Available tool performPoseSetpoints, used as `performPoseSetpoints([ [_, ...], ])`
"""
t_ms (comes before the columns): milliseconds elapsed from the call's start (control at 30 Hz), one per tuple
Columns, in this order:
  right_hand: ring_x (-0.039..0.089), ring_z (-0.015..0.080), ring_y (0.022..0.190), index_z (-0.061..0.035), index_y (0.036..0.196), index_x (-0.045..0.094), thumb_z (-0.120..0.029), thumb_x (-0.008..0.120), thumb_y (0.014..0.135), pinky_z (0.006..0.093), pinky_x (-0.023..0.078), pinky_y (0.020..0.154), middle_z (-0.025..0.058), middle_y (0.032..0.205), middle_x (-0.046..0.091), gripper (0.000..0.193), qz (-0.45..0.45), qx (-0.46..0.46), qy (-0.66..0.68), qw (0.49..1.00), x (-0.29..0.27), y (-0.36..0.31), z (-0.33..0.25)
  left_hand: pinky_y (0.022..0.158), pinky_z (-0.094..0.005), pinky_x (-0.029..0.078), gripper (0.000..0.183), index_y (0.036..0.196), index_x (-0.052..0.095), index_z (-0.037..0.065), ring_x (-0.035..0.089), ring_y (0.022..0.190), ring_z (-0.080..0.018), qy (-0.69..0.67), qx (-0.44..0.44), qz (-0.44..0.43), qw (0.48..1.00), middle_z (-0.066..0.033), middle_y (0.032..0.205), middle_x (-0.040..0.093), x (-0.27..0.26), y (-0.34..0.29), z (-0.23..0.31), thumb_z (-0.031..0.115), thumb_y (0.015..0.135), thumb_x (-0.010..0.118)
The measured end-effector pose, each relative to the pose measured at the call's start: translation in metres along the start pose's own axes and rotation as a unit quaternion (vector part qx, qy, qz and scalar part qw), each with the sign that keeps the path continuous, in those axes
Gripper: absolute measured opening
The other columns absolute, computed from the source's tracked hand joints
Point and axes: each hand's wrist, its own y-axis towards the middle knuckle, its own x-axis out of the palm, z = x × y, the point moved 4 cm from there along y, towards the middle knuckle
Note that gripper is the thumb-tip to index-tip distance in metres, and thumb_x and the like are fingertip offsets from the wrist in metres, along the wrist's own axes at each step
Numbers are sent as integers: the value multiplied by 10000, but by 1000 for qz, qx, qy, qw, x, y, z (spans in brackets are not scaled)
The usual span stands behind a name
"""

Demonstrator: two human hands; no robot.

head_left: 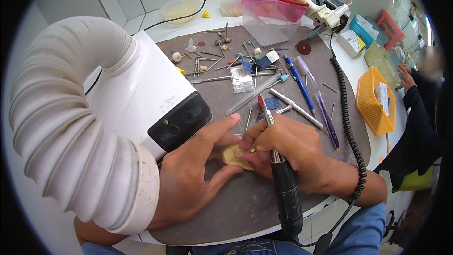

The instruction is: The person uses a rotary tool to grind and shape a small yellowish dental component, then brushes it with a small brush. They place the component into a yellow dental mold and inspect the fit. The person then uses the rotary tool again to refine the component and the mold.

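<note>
My left hand is curled round a small pale-yellow dental model, its thumb along the near side. My right hand grips a rotary handpiece with a black body and a metal front. The handpiece slants, with its metal front pointing away from me and its corded end near my body. Fingertips of the right hand also touch the model at a small rounded part. Both hands meet low over the brown-grey mat. A red piece shows in line with the handpiece's front; whether they join I cannot tell.
A white machine with a thick ribbed hose stands left. Beyond my hands lie several burs, a purple toothbrush and a blue pen. A coiled cord runs right, near a yellow basket. Another person's hand shows far right.
</note>
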Motion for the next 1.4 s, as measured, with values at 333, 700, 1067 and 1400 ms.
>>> performPoseSetpoints([
  [333, 673, 227, 712, -71, 872, 542, -22, 843, 768, 325, 506, 606, 131, 893, 706, 322, -8, -9, 1, 1000, -2, 4, 1, 930, -372, 619, 809, 1446, 403, -29, 684, 1152, -287, 7, 11, -2, 1000, -200, 1325, 612, 1, 0, -1, -26, 771, 846],
  [700, 644, 257, 721, -58, 920, 570, -59, 820, 786, 353, 500, 619, 114, 838, 629, 284, 26, -5, 15, 1000, -2, -3, -1, 921, -363, 617, 819, 1466, 380, -13, 708, 1099, -276, 16, 17, -6, 1000, -203, 1166, 690, -1, -1, 1, -28, 785, 836],
  [1067, 686, 231, 736, -71, 889, 534, -29, 842, 769, 320, 529, 611, 142, 875, 680, 333, 11, 0, 16, 1000, -6, -2, 0, 919, -367, 619, 807, 1453, 390, -27, 703, 1116, -290, 10, 19, 0, 1000, -212, 1175, 684, 1, 1, 1, -14, 784, 842],
  [1400, 613, 278, 708, -44, 953, 600, -37, 772, 785, 368, 481, 621, 98, 798, 577, 241, 31, 1, 26, 999, 0, -4, 3, 917, -370, 620, 806, 1449, 400, -25, 702, 1115, -293, 5, 21, -1, 1000, -217, 1175, 684, 3, 2, -2, -13, 779, 848],
])
